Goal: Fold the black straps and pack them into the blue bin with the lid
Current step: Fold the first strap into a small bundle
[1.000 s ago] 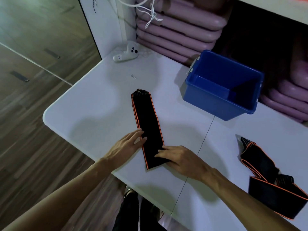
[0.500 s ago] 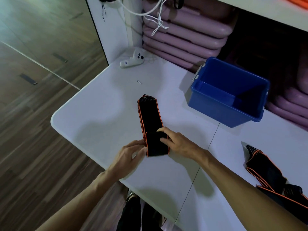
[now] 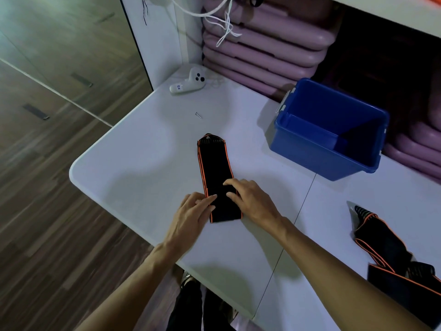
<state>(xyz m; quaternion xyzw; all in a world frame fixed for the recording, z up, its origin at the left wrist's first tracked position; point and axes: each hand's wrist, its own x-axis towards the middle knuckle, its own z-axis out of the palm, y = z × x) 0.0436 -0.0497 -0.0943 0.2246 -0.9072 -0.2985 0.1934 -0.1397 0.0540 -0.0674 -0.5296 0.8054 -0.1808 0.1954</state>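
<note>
Out at the desk's [image 3: 143,163] rounded left corner there's nothing but bare white top, with a white controller [image 3: 188,81] up at the far edge and a tiny screw [image 3: 198,115] just inside it. Now the action: the left hand [image 3: 191,218] lies flat at the near end of the black strap [image 3: 216,168], fingers [image 3: 210,199] spread and pressing on its left orange edge, gripping nothing. The strap runs from the near edge toward the far edge, its near end doubled over into a short fold. The right hand [image 3: 253,199] mirrors it, fingers pressing flat on the fold's right side, nothing pinched.

To do this fold well, I'd say line the orange piping up edge on edge, press the crease firmly, then bring the doubled part toward the far end in even lengths, so the bundle comes out compact enough for the bin.

Further right, the blue bin [image 3: 310,156] sits open near the far edge, looking empty, no lid in view. At the desk's right edge, the other black straps [image 3: 386,249] lie in a loose heap, not yet folded.

A seam crosses the white top; wood flooring lies to the left, stacked pink pads [image 3: 262,48] behind.
</note>
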